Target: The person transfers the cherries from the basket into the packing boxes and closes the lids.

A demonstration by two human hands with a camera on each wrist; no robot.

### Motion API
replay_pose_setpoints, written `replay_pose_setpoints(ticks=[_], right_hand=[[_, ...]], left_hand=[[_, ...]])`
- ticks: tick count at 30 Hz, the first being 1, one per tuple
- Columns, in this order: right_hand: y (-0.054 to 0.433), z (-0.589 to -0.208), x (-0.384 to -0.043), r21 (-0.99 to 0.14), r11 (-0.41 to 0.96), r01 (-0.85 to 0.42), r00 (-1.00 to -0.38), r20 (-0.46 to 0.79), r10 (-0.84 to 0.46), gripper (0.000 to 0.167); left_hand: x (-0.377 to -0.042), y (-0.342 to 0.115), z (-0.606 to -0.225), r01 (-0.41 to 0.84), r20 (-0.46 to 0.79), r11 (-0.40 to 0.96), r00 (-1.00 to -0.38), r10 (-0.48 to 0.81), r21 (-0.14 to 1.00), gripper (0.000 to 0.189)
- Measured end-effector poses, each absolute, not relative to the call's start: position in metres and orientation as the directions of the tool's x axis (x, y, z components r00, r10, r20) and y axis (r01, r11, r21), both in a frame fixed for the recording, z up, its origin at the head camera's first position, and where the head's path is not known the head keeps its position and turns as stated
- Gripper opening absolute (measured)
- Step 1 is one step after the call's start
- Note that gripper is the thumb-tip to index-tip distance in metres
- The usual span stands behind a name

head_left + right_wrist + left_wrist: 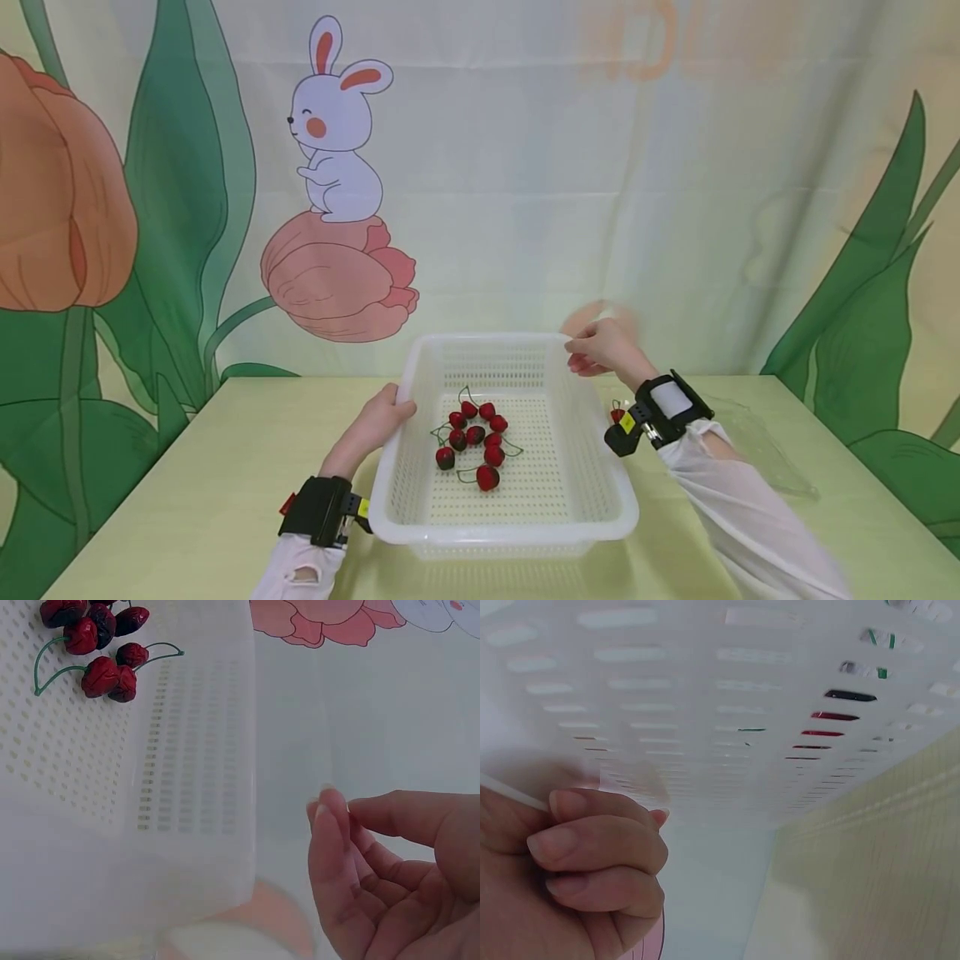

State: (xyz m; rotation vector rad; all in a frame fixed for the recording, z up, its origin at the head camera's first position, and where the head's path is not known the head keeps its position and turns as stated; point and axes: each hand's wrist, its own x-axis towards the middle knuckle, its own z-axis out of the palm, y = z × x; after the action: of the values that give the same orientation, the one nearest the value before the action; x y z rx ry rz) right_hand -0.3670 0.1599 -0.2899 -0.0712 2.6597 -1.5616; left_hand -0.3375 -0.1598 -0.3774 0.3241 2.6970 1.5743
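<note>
A white slotted plastic basket (pixel 517 533) is in front of me at the middle of the table. Several dark red artificial cherries (pixel 487 477) with green stems lie on its floor, toward the left. My left hand (pixel 382 414) grips the basket's left rim; in the left wrist view its fingers (pixel 607 847) curl beside the slotted wall. Near the back right corner is my right hand (pixel 606 346). The right wrist view shows that hand (pixel 390 862) beside the rim with a gap between, thumb close to the fingertips and nothing held.
To the right of the basket, a red cherry (pixel 617 412) lies on the pale yellow table (pixel 202 467). A clear plastic sheet or bag (pixel 772 458) is spread beyond the right wrist. A printed curtain (pixel 495 167) hangs behind the table.
</note>
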Motion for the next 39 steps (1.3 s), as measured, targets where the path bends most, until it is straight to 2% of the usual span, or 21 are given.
replay_pose_setpoints(ticks=[8,26,39], right_hand=[[0.14,-0.288,-0.364,-0.904,0.425,-0.039,-0.993,-0.013,-0.12,0.012],[0.104,-0.303,-0.371,-0.917,0.398,-0.007,-0.986,-0.061,-0.158,0.019],[0.088,-0.332,-0.371,-0.929,0.371,-0.004,-0.983,-0.064,-0.172,0.013]], left_hand=[[-0.336,-0.162,-0.378,0.179,0.103,0.478,-0.978,0.18,0.86,0.029],[-0.337,-0.162,-0.376,0.179,0.1,0.472,-0.977,0.186,0.863,0.03],[-0.334,-0.162,-0.375,0.171,0.094,0.46,-0.978,0.185,0.871,0.03]])
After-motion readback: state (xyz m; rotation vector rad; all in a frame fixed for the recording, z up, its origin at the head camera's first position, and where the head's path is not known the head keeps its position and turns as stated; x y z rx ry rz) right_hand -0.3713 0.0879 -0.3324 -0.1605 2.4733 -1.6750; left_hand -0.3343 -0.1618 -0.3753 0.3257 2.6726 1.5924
